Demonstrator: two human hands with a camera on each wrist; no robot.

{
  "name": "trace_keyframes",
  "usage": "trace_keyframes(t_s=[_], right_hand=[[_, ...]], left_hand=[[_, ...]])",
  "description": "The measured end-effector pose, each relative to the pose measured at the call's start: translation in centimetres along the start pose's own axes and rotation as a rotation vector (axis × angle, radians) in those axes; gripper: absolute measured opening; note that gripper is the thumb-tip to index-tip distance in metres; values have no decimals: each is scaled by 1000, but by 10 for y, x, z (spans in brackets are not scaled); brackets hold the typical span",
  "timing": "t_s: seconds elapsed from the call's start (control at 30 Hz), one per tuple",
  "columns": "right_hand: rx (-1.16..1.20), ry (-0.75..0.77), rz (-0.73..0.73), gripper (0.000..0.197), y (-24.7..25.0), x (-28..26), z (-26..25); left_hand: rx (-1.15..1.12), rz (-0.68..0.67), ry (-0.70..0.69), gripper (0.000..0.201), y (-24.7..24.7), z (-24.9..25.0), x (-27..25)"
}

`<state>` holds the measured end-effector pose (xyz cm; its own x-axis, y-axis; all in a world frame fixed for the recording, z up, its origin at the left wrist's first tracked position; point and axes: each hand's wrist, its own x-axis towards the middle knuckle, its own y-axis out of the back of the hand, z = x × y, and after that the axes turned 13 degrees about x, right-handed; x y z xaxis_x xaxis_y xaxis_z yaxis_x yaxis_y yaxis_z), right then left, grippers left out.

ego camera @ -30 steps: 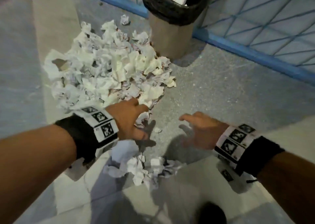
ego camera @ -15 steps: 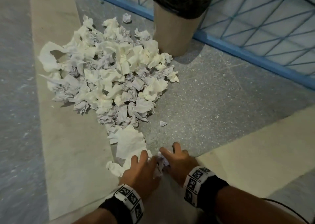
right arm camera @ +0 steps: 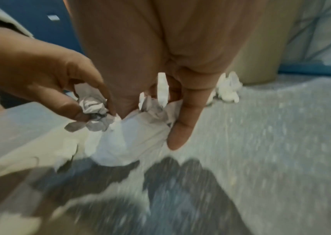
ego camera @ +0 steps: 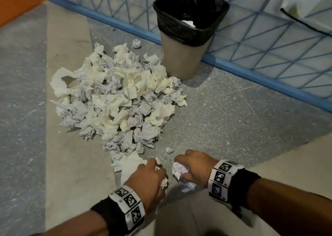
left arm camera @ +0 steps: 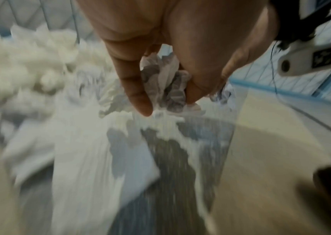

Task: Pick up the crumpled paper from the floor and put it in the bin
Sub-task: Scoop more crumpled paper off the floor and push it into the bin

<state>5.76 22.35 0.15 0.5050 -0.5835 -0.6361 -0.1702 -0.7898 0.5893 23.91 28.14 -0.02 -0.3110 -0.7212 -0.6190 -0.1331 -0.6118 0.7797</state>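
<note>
A big heap of crumpled paper (ego camera: 118, 99) lies on the floor left of the bin (ego camera: 186, 30), a beige bin with a black liner and some white paper inside. Near the bottom of the head view my left hand (ego camera: 152, 174) grips a crumpled paper wad (left arm camera: 164, 85) between curled fingers and thumb. Beside it, my right hand (ego camera: 190, 165) grips another crumpled paper ball (ego camera: 178, 169), also seen in the right wrist view as a white wad (right arm camera: 140, 132) under the fingers. Both hands are just above the floor, close together.
A flat white sheet (ego camera: 129, 163) lies under my left hand. A small scrap (ego camera: 169, 149) sits just beyond my right hand, and a lone ball (ego camera: 136, 43) lies near the blue-framed mesh fence (ego camera: 269, 52) behind the bin. The floor has grey and beige bands.
Both hands dropped to the floor near the heap's near end, closed on paper, and have now lifted slightly apart, each holding a wad. The head view has tilted up, showing the bin's opening.
</note>
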Motion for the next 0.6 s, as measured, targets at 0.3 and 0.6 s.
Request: trace_keyframes(t_s=[0.3, 0.6], right_hand=[[70, 246, 511, 54, 268, -65, -11], [315, 284, 982, 42, 407, -11, -3]], left_hand=[[50, 607, -29, 41, 268, -22, -12], [47, 864, 157, 35, 430, -44, 69]])
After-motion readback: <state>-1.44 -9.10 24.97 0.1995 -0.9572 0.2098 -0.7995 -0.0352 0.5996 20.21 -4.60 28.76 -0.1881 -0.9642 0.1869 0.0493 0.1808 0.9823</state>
